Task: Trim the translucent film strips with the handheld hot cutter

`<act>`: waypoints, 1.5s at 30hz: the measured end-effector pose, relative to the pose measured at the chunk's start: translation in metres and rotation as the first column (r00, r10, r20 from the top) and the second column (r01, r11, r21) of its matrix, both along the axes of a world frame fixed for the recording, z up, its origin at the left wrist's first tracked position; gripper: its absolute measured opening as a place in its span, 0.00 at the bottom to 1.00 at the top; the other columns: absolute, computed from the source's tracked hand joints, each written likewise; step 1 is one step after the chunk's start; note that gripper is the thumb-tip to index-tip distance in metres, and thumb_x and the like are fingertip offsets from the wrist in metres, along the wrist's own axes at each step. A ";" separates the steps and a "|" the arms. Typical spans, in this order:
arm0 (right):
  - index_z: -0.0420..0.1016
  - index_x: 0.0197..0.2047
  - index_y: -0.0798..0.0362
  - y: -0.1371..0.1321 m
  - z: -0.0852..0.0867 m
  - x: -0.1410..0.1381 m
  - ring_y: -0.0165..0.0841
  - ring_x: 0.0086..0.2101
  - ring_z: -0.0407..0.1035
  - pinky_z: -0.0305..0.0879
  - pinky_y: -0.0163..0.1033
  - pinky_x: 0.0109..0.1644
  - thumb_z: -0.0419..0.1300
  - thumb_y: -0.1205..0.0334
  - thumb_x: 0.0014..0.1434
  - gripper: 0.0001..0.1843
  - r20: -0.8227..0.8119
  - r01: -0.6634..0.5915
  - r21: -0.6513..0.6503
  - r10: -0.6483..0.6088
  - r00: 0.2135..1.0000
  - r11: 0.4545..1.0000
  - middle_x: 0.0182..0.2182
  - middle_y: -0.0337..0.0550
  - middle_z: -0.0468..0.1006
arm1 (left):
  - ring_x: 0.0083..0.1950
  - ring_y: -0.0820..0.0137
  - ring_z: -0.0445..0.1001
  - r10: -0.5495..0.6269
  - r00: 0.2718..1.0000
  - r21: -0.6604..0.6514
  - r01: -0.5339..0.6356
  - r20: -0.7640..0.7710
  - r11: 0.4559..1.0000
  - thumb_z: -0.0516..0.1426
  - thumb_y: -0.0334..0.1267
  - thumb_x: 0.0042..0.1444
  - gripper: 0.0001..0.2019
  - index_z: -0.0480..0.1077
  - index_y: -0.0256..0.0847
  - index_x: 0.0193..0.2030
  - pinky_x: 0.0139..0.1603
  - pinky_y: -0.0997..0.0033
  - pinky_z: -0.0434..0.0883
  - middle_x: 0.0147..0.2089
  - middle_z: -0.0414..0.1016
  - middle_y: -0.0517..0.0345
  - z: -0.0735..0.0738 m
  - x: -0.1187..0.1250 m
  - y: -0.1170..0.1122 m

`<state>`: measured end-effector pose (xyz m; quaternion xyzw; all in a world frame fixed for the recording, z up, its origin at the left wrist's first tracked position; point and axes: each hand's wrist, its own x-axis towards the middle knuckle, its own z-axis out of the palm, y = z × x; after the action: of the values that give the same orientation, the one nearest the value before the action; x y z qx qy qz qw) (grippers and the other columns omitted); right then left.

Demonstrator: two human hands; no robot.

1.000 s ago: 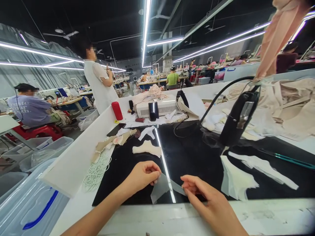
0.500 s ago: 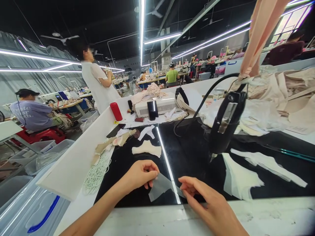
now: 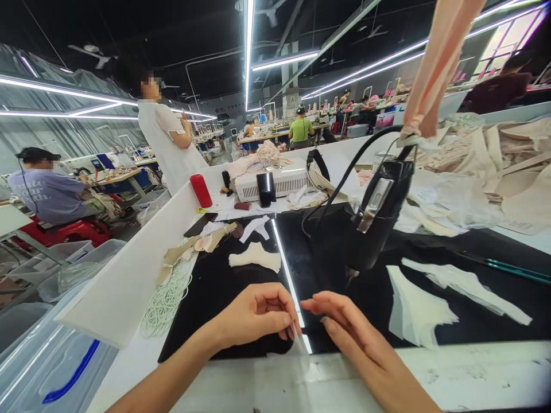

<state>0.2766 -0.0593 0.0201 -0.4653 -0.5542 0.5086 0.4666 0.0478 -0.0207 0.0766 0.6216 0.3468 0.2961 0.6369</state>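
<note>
My left hand [image 3: 267, 314] is closed, thumb against curled fingers, over the front of the black glossy board [image 3: 327, 258]. It pinches a sheer white fabric piece [image 3: 298, 350], which shows only faintly and hangs by the board's front edge. Just to the right, my right hand [image 3: 359, 338] holds nothing, with thumb and fingers apart. Beyond the hands lies a cream fabric piece [image 3: 255, 257], with a white cut piece [image 3: 256, 229] behind it. At the right are layered cream and sheer pieces [image 3: 413, 307] and a stack of long white pieces [image 3: 465, 287].
A black handheld cutting tool [image 3: 381, 212] hangs from pink fabric strips [image 3: 443, 69] at right. Pale green cord [image 3: 166, 304] lies left. Tweezers [image 3: 519, 271] lie far right. Behind stand a phone [image 3: 266, 190], a red container [image 3: 201, 191] and a white box [image 3: 284, 179].
The sheer piece, earlier stretched between both hands over the board, is now only in my left hand and lower. My right hand has let go and opened. The hanging tool shifted left in view.
</note>
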 end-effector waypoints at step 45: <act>0.79 0.53 0.54 0.093 -0.022 0.198 0.39 0.49 0.79 0.78 0.52 0.56 0.64 0.55 0.74 0.12 0.783 0.053 0.604 -0.604 0.150 0.795 0.50 0.46 0.83 | 0.53 0.65 0.85 0.519 0.826 0.954 0.070 -0.220 0.292 0.54 0.43 0.76 0.15 0.83 0.50 0.54 0.60 0.69 0.80 0.54 0.86 0.59 -0.079 -0.033 0.030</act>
<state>0.4749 0.0340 -0.0021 -0.6683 -0.6955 -0.1471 0.2193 0.0149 0.0093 -0.0024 0.8653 0.3480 0.3606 -0.0054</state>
